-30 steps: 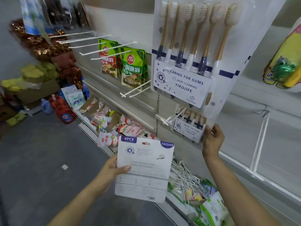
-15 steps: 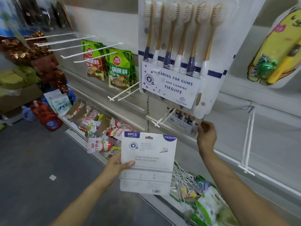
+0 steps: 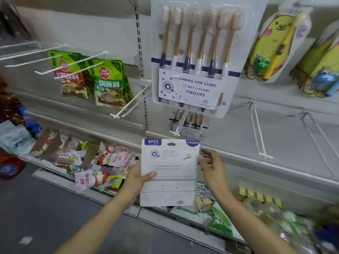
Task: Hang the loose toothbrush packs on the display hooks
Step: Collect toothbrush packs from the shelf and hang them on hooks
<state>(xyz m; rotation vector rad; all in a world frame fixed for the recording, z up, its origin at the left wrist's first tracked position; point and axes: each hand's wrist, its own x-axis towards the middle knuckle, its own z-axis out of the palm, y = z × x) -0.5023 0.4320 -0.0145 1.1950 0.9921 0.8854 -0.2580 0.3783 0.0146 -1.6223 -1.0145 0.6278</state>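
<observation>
Dropped from the hung pack point(image 3: 192, 59) above, my right hand point(image 3: 212, 167) now touches the loose toothbrush pack point(image 3: 169, 173) at lower centre frame, fingers loosely curled at its right edge, my left hand point(image 3: 141, 177) gripping its left edge.

The right hand point(image 3: 211, 167) has left the hung toothbrush packs and dropped lower. Its fingertips point(image 3: 200, 158) now meet the right edge of the loose toothbrush pack point(image 3: 169, 173).
</observation>
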